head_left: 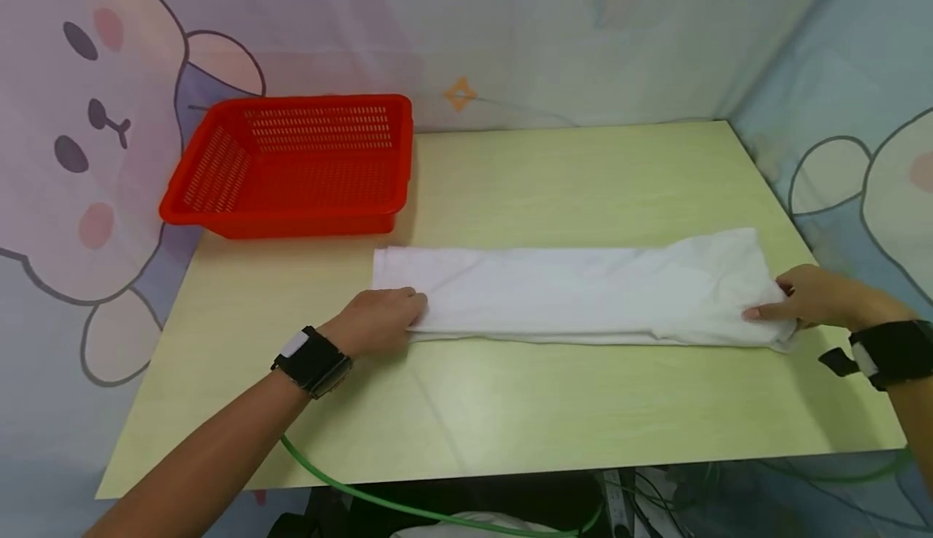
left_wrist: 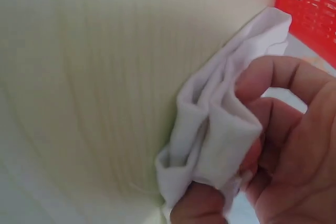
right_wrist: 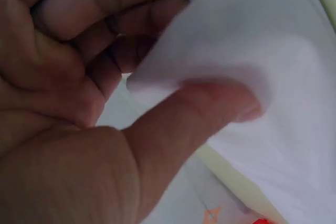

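A white cloth (head_left: 554, 291), folded into a long flat strip, lies across the tabletop in the head view. My left hand (head_left: 385, 315) grips its left end. In the left wrist view several layers of the folded cloth (left_wrist: 226, 135) show edge-on, with the fingers curled over them and the thumb below. At the other end my right hand (head_left: 820, 299) pinches the cloth, thumb on top and fingers underneath. The right wrist view shows the thumb pressing into the white cloth (right_wrist: 283, 77), whose corner lies between thumb and fingers.
A red plastic basket (head_left: 306, 173) with slotted sides stands at the back left of the pale wooden table (head_left: 510, 416). Printed curtains (head_left: 554, 44) hang behind and beside the table. A green cable (head_left: 408, 510) runs along below the front edge.
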A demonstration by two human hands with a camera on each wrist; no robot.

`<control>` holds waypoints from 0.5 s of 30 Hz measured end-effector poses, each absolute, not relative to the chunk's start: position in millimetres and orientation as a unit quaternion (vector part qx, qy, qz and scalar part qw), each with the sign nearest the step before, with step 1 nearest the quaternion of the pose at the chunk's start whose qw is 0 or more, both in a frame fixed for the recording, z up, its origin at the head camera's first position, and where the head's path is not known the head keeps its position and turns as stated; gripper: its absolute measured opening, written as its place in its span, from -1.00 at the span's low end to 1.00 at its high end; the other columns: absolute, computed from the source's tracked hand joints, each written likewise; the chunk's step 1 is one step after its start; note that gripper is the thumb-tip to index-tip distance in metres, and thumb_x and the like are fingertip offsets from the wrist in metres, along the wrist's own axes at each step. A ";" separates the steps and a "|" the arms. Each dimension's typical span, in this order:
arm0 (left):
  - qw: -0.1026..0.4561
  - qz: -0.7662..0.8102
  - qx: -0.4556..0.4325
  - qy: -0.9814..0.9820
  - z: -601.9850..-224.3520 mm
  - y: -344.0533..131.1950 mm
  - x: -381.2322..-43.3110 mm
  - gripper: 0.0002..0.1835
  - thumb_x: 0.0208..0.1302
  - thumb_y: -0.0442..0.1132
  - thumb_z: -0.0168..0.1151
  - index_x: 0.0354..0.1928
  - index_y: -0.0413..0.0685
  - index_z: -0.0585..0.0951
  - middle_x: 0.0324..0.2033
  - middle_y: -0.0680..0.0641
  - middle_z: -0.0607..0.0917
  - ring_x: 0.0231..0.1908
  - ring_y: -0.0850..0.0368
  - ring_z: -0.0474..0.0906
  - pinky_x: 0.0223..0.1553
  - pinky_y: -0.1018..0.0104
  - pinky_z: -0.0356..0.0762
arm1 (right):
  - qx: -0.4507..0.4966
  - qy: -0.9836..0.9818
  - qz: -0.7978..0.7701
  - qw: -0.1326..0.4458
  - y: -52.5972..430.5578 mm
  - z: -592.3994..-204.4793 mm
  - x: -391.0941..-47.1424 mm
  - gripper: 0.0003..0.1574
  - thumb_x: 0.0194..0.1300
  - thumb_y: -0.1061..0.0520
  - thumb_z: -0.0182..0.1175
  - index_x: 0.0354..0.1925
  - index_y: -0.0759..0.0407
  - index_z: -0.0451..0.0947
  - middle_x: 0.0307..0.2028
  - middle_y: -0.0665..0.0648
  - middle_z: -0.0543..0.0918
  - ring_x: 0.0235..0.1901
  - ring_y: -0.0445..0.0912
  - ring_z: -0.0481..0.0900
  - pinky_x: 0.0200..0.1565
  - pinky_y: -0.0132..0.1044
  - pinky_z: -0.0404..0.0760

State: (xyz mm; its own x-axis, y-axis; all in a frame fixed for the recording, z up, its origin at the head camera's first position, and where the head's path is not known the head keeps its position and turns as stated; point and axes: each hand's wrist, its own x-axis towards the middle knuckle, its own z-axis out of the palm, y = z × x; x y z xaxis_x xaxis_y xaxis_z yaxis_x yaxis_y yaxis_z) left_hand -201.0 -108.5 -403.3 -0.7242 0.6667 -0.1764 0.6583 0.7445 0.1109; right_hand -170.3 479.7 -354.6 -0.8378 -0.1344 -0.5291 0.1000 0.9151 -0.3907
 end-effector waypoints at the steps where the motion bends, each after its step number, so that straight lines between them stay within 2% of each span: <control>1: 0.101 0.018 0.354 0.929 -403.2 -109.8 -200.2 -0.88 0.05 -0.32 0.06 -0.38 0.02 0.35 -0.56 0.06 0.37 -0.55 0.16 0.32 -0.57 0.33 0.25 | -0.009 0.931 -0.221 0.290 478.5 -353.0 -170.6 -0.46 0.06 -0.20 0.25 -0.48 0.26 0.43 -0.67 0.01 0.31 -0.68 -0.16 0.27 -0.58 -0.31 0.33; 5: 0.094 -0.001 0.351 0.932 -403.6 -117.8 -196.9 -0.84 0.05 -0.25 0.14 -0.32 -0.01 0.39 -0.58 0.06 0.37 -0.56 0.15 0.33 -0.58 0.32 0.27 | -0.003 0.916 -0.245 0.317 475.4 -348.1 -170.0 -0.52 0.07 -0.13 0.26 -0.43 0.29 0.47 -0.68 0.00 0.30 -0.69 -0.19 0.25 -0.56 -0.32 0.34; 9: 0.100 -0.003 0.350 0.932 -405.5 -131.0 -193.2 -0.86 0.01 -0.31 0.19 -0.43 0.04 0.43 -0.62 0.08 0.36 -0.57 0.17 0.30 -0.59 0.34 0.25 | -0.011 0.914 -0.225 0.336 476.0 -348.2 -168.1 -0.48 0.04 -0.11 0.29 -0.35 0.33 0.44 -0.54 0.05 0.39 -0.54 -0.13 0.35 -0.46 -0.27 0.38; 12: 0.109 0.004 0.357 0.928 -404.3 -137.1 -193.0 -0.87 -0.04 -0.28 0.14 -0.51 0.13 0.40 -0.63 0.12 0.35 -0.57 0.21 0.29 -0.59 0.35 0.23 | -0.027 0.918 -0.196 0.343 477.0 -349.0 -167.2 -0.45 0.06 -0.14 0.27 -0.35 0.33 0.39 -0.45 0.08 0.43 -0.45 -0.08 0.39 -0.42 -0.23 0.38; 15: 0.116 0.017 0.365 0.924 -396.2 -136.5 -195.8 -0.90 -0.09 -0.20 0.08 -0.55 0.19 0.37 -0.62 0.16 0.35 -0.56 0.25 0.29 -0.61 0.34 0.23 | -0.037 0.932 -0.171 0.317 476.2 -346.9 -168.0 -0.44 0.03 -0.17 0.28 -0.42 0.30 0.36 -0.48 0.09 0.42 -0.49 -0.08 0.35 -0.46 -0.24 0.33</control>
State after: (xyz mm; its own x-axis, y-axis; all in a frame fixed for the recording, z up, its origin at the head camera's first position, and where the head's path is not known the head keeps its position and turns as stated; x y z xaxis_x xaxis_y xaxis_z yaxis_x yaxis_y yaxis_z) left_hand -195.8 -136.5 -396.2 -0.7069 0.6781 -0.2010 0.6701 0.7331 0.1166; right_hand -168.0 476.2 -346.9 -0.7959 -0.1778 -0.5788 0.0397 0.9385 -0.3430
